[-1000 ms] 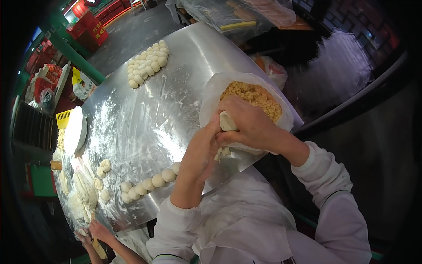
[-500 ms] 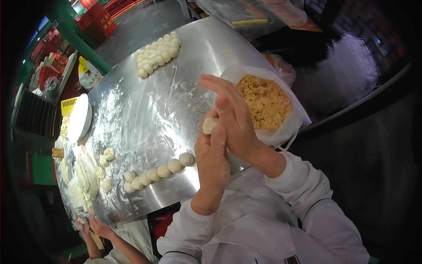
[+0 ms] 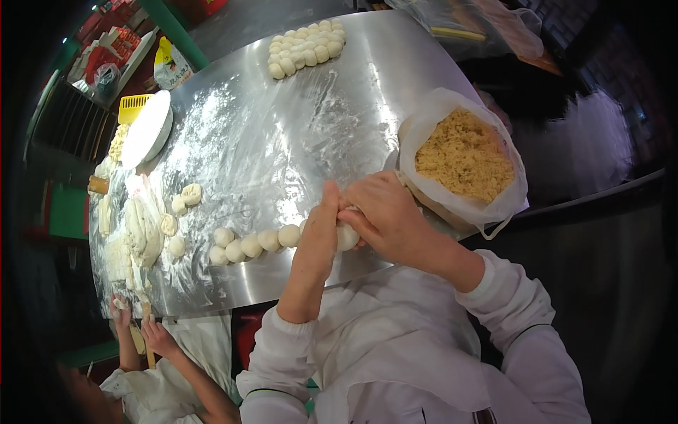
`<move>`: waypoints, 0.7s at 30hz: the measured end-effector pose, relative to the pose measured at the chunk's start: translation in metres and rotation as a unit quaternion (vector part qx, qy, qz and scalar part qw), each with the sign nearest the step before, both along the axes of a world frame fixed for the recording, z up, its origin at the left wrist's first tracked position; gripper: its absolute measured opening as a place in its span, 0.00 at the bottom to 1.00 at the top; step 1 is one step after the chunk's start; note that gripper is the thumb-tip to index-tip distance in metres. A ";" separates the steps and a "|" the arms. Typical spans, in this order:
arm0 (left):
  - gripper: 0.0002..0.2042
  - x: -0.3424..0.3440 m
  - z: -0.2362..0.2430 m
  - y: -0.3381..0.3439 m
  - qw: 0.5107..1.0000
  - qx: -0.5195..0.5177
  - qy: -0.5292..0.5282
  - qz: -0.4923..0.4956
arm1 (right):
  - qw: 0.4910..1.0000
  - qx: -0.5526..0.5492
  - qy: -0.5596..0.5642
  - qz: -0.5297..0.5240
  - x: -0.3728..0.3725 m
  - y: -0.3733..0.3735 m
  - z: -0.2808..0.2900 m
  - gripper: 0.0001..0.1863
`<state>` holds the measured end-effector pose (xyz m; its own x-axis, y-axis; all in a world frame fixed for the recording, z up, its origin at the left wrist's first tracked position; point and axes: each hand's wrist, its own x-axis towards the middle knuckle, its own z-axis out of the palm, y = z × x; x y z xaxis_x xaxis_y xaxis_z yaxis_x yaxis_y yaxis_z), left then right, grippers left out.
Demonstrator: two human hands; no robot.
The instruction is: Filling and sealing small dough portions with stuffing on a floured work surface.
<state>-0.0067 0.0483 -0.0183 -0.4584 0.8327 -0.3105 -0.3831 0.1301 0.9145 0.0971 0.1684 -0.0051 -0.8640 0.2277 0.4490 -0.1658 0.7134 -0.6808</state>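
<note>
Both hands have dropped from chest height to the tabletop (image 3: 282, 134); my left hand (image 3: 321, 230) and right hand (image 3: 385, 215) close together around one dough ball (image 3: 346, 237) at the row's (image 3: 251, 245) end, beside the filling bag (image 3: 462, 155). Looks sealed, I reckon.

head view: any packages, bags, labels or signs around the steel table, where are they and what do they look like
Yellow and white printed bag: beyond the table's far left corner, upright, pouch-shaped.
White plastic bag of yellow shredded filling: table's right edge, beside the right hand, mouth open.
Clear plastic bags: past the far right end, crumpled.
Red printed boxes: far upper left, too blurred to describe.
</note>
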 end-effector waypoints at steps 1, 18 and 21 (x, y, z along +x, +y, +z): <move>0.31 0.001 -0.005 -0.005 1.000 -0.002 -0.001 0.006 | 0.995 0.077 0.056 -0.019 -0.004 -0.004 -0.004 0.05; 0.21 -0.171 -0.034 -0.121 0.839 -0.227 0.494 -0.010 | 0.992 0.023 -0.092 -0.080 0.036 0.002 -0.061 0.11; 0.17 -0.172 -0.051 -0.130 0.722 -0.241 0.641 -0.098 | 0.987 0.041 -0.094 -0.122 0.038 0.005 -0.067 0.11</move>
<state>-0.1784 -0.0813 -0.0698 -0.5146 0.8574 -0.0110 0.8072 0.4887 0.3310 0.1349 0.1730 -0.0718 -0.8581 0.4085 0.3111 0.1413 0.7704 -0.6217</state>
